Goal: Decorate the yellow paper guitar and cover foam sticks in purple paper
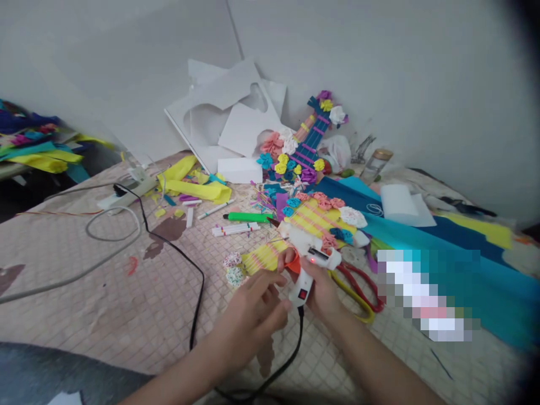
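Note:
In my right hand (327, 292) is a white glue gun (304, 275), gripped by its handle, with a small red light lit and a red switch low on the grip. Its nozzle points away and to the left. My left hand (257, 304) is just left of the handle, fingers bent and apart, with nothing visible in them. Beyond lie a yellow decorated piece (266, 256) with pink stripes and a larger yellow striped piece (306, 216) edged with paper flowers. Red-handled scissors (365, 284) lie beside my right hand, with a yellow handle loop (356, 304) next to them.
The gun's black cord (198, 304) loops across the table. Around are a green cutter (248, 216), glue sticks (236, 228), a power strip (126, 194), blue crepe paper (442, 256), a glass jar (377, 164), a flower-covered paper guitar (312, 140) and white foam board (242, 126).

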